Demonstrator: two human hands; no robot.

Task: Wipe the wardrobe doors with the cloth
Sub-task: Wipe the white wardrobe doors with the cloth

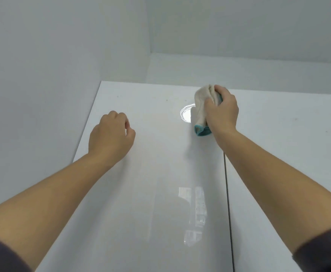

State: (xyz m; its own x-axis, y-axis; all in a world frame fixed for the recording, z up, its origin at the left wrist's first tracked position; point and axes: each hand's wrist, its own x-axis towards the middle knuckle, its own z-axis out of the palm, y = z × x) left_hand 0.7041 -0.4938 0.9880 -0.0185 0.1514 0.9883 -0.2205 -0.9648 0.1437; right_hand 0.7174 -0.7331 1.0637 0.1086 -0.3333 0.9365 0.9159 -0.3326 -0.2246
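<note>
Two glossy white wardrobe doors fill the view, the left door (150, 183) and the right door (288, 154), split by a thin vertical gap (227, 193). My right hand (221, 112) grips a bunched cream cloth with a teal edge (201, 107) and presses it against the left door near its top right corner. My left hand (111, 134) is held up at the left door's upper left part with its fingers curled and nothing in it; whether it touches the door is unclear.
A grey wall (43, 65) runs along the left of the wardrobe. Above the doors' top edge lie the ceiling and a wall corner (150, 54). A bright round light reflection (186, 112) sits beside the cloth.
</note>
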